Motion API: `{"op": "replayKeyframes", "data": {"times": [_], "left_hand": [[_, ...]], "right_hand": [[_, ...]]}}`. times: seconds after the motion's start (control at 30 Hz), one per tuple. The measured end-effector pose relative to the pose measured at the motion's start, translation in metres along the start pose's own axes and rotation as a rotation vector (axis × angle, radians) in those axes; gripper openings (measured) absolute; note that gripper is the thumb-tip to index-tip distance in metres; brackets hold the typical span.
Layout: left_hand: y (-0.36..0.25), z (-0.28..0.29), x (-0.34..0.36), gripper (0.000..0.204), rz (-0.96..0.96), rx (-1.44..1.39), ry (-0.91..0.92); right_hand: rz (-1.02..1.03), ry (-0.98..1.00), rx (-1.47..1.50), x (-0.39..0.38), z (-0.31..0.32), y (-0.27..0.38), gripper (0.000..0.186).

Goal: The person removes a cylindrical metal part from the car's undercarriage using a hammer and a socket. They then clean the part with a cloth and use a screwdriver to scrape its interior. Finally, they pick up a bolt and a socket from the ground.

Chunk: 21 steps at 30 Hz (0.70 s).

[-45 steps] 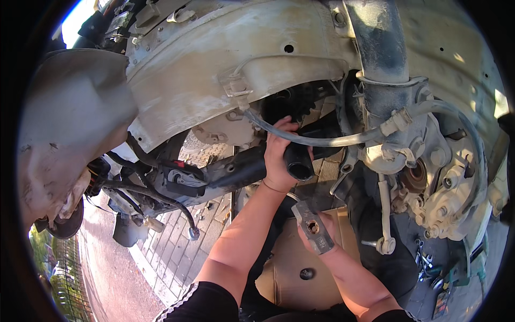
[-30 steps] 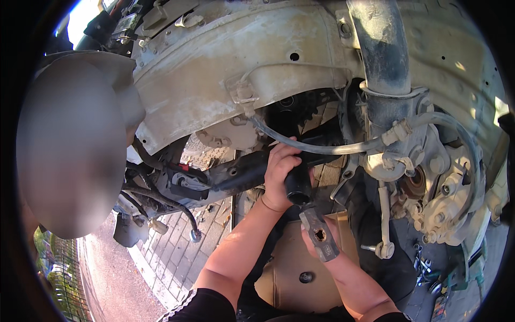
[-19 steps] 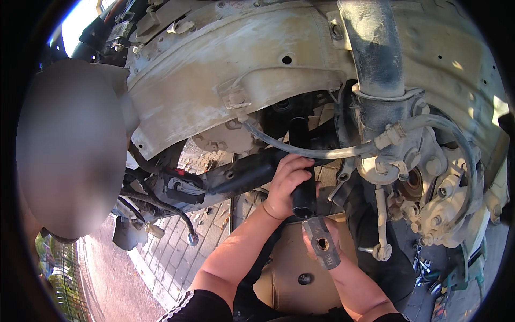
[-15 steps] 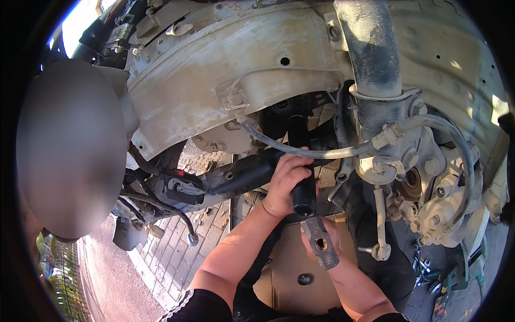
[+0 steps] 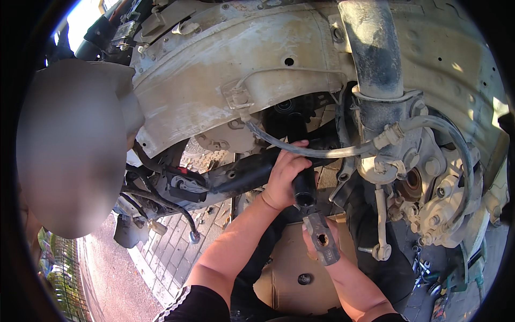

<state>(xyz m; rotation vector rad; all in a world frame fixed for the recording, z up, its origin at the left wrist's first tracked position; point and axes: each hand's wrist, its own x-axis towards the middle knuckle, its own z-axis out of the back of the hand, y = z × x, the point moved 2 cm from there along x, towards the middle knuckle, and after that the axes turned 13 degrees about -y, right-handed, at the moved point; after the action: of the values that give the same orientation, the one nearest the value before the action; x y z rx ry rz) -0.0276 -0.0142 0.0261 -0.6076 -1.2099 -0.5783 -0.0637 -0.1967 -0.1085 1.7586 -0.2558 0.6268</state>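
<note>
My left hand [image 5: 287, 177] is wrapped round a black metal tube [image 5: 303, 190], which runs from a dark opening beneath the pale wheel-arch panel [image 5: 214, 75] toward me, passing under a grey hose [image 5: 332, 150]. Below the tube's near end, my right hand [image 5: 328, 233] grips a grey steel hammer head [image 5: 323, 241] with a rusty eye. Its fingers are partly hidden behind the metal. The hammer head sits close to the tube's end, and I cannot tell if they touch.
Suspension strut [image 5: 378, 53], link [image 5: 382, 225] and hub assembly [image 5: 434, 214] are on the right. A person [image 5: 70, 150] is close at left. Cardboard [image 5: 306, 290] lies on paving below me. Several wrenches [image 5: 424, 268] lie at lower right. Loose cables [image 5: 182, 209] hang left of my arms.
The tube and my left hand moved down toward the hammer head, then slightly back up. My right hand dropped slightly. A person has come into view at left.
</note>
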Motion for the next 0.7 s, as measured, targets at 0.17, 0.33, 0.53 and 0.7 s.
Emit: {"op": "replayKeyframes", "data": {"times": [0.17, 0.33, 0.53, 0.7], "left_hand": [[0.021, -0.003, 0.015, 0.056, -0.054, 0.075, -0.016], [0.044, 0.0, 0.027, 0.057, -0.059, 0.125, -0.013], [0.05, -0.005, 0.03, 0.055, -0.059, 0.111, -0.044], [0.048, -0.01, 0.036, 0.052, -0.061, 0.123, -0.071]], "right_hand": [[-0.21, 0.0, 0.071, -0.002, 0.0, -0.003, 0.006], [-0.245, 0.004, 0.113, -0.002, 0.0, -0.002, 0.007], [-0.365, -0.028, 0.252, -0.005, -0.004, -0.006, 0.011], [-0.352, -0.029, 0.25, -0.01, -0.006, -0.015, 0.011]]}}
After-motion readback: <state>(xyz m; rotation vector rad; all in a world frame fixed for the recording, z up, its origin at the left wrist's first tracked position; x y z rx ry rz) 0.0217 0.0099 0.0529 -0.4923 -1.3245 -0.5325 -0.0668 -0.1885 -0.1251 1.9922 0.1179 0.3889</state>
